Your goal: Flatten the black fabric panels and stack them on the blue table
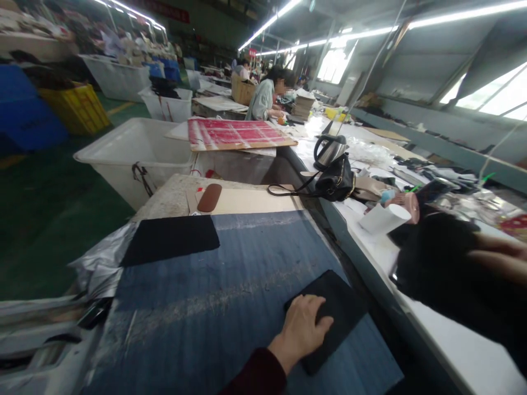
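My left hand (302, 332), in a dark maroon sleeve, rests palm down on a black fabric piece (340, 318) on the blue-grey work surface (247, 296). Its thumb is spread away from the fingers, which lie on the cloth. At the right edge my right hand (500, 255) grips a bunch of black cloth (448, 274), blurred and hanging over the white side table (465, 334). Another flat black fabric piece (175, 240) lies at the far left corner of the work surface.
Beyond the surface are a brown oval piece (209, 197), a red-topped board (239, 133) and a white bin (135, 145). On the side table sit a black bag (335, 178), a kettle (330, 151) and a white roll (385, 218). A co-worker (263, 99) leans over farther back.
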The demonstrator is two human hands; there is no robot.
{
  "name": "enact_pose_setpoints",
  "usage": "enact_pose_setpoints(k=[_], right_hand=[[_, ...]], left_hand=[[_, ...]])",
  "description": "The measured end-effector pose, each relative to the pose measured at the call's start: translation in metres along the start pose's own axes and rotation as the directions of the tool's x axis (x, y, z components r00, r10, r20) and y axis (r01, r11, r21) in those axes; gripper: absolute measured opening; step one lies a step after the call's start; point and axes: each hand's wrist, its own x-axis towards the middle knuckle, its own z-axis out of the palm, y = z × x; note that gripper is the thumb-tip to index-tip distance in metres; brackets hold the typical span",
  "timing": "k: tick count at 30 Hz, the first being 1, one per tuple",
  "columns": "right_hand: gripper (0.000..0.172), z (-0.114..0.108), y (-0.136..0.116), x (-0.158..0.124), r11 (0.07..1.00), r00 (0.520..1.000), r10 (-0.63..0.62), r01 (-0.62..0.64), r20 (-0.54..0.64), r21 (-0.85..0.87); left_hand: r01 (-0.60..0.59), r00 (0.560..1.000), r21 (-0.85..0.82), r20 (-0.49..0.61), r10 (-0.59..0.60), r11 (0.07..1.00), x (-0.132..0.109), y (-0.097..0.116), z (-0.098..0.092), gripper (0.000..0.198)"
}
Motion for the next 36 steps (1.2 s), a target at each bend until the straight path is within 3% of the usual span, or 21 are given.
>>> enact_pose_setpoints(k=[2, 4, 6, 7, 9, 11, 12, 15, 16, 18, 20, 21, 24, 29, 36], right_hand=[[0.022, 0.036, 0.005, -0.015, 0.995, 0.98, -0.045, 0.061, 0.194, -0.08], [0.015, 0.089, 0.019, -0.03, 0.943, 0.907, -0.256, 0.31, 0.334, -0.119], [0.009, 0.147, 0.039, -0.044, 0.856, 0.842, -0.408, 0.487, 0.353, -0.171], [0.008, 0.173, 0.049, -0.052, 0.814, 0.815, -0.461, 0.546, 0.353, -0.197], [0.009, 0.211, 0.066, -0.068, 0.768, 0.776, -0.523, 0.609, 0.353, -0.2], [0.009, 0.228, 0.075, -0.077, 0.771, 0.754, -0.551, 0.624, 0.358, -0.126], [0.013, 0.231, 0.077, -0.077, 0.778, 0.744, -0.558, 0.624, 0.368, -0.081], [0.051, 0.228, 0.073, -0.061, 0.79, 0.69, -0.534, 0.613, 0.489, -0.002], [0.061, 0.227, 0.07, -0.052, 0.794, 0.647, -0.507, 0.607, 0.569, 0.018], [0.066, 0.228, 0.065, -0.033, 0.811, 0.512, -0.443, 0.579, 0.736, 0.085], [0.051, 0.234, 0.063, -0.017, 0.853, 0.405, -0.381, 0.501, 0.831, 0.146], [0.041, 0.239, 0.064, -0.011, 0.885, 0.387, -0.339, 0.441, 0.858, 0.151], [0.016, 0.253, 0.075, -0.002, 0.963, 0.414, -0.201, 0.252, 0.888, 0.1], [0.025, 0.271, 0.099, -0.002, 0.995, 0.401, -0.067, -0.036, 0.914, 0.089], [0.036, 0.289, 0.103, -0.003, 0.986, 0.497, -0.064, -0.099, 0.865, 0.13]], left_hand=[[0.061, 0.996, -0.45, -0.035, -0.086, 0.891, -0.012, 0.017, -0.024, 0.053], [0.083, 0.993, -0.739, 0.004, -0.119, 0.669, -0.032, 0.031, -0.048, 0.061], [0.045, 0.982, -0.809, -0.073, -0.177, 0.586, -0.053, 0.039, -0.067, 0.059], [0.041, 0.962, -0.801, -0.129, -0.239, 0.598, -0.063, 0.038, -0.073, 0.056], [0.092, 0.884, -0.754, -0.239, -0.402, 0.651, -0.08, 0.03, -0.081, 0.049], [0.164, 0.805, -0.705, -0.309, -0.507, 0.69, -0.093, 0.017, -0.086, 0.045], [0.183, 0.794, -0.675, -0.327, -0.513, 0.714, -0.099, 0.011, -0.089, 0.044], [0.179, 0.845, -0.532, -0.348, -0.407, 0.827, -0.116, 0.003, -0.104, 0.035], [0.181, 0.861, -0.476, -0.345, -0.372, 0.861, -0.121, 0.004, -0.11, 0.033], [0.199, 0.88, -0.37, -0.339, -0.332, 0.907, -0.132, 0.008, -0.123, 0.03], [0.222, 0.88, -0.292, -0.35, -0.32, 0.93, -0.141, 0.011, -0.136, 0.03], [0.234, 0.874, -0.263, -0.365, -0.321, 0.936, -0.146, 0.011, -0.143, 0.029], [0.287, 0.833, -0.202, -0.431, -0.348, 0.937, -0.159, 0.004, -0.16, 0.027], [0.345, 0.728, -0.178, -0.569, -0.382, 0.922, -0.174, -0.021, -0.18, 0.028], [0.392, 0.672, -0.182, -0.613, -0.415, 0.902, -0.181, -0.037, -0.194, 0.029]])
